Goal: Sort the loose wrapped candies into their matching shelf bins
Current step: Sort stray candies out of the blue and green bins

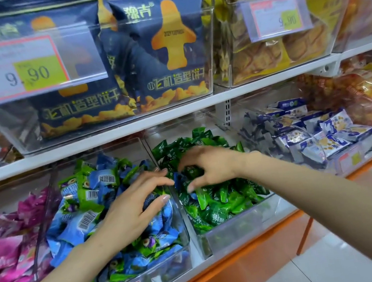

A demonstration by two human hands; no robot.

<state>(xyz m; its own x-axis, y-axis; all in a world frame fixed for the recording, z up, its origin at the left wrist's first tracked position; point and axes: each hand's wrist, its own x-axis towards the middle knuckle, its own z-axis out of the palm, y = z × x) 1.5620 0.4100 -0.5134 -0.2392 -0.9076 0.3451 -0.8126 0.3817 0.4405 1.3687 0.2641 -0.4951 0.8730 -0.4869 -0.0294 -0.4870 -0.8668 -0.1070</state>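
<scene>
Blue-wrapped candy (178, 181) lies stray at the left edge of the green bin (232, 232), against the clear wall shared with the mixed blue bin (166, 262). The right hand (208, 164) curls its fingers (186, 159) round that spot, though whether they actually pinch the wrapper cannot be told. The left hand (132, 209) rests spread and released on the blue pile. The slippery wrapper could slide deeper among the green candies (225, 203), or a green piece could be lifted along with it.
</scene>
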